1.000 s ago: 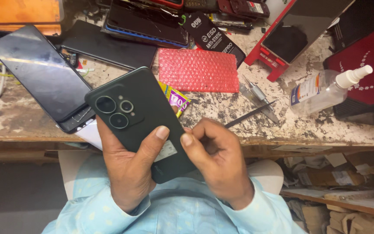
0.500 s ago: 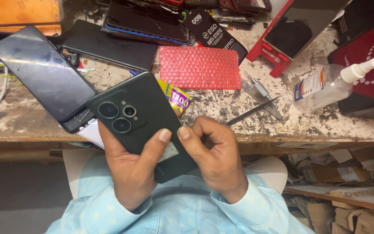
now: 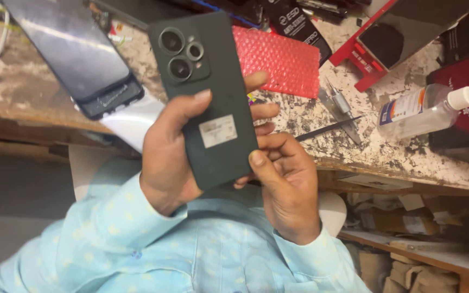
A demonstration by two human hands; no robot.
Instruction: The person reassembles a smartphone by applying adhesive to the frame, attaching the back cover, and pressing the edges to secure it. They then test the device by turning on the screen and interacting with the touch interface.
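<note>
A dark green phone (image 3: pixel 207 92) is held back side up over the bench edge, its camera cluster at the top and a pale sticker (image 3: pixel 218 131) near the middle. My left hand (image 3: pixel 166 149) grips it from the left, thumb on the back and fingertips wrapped round the right edge. My right hand (image 3: pixel 286 187) sits at the phone's lower right corner, fingers curled and thumb pressed on the side edge. The phone's screen side is hidden.
On the worn bench lie a second phone with a dark screen (image 3: pixel 77 54), a red bubble-wrap pouch (image 3: pixel 280 59), a thin metal tool (image 3: pixel 327 129), a clear spray bottle (image 3: pixel 424 111) and a red box (image 3: pixel 381 43). A shelf of clutter (image 3: pixel 408 217) sits below.
The phone has come up closer to the camera and more upright. My left thumb has slid off the sticker, and my right hand has shifted to the lower right corner.
</note>
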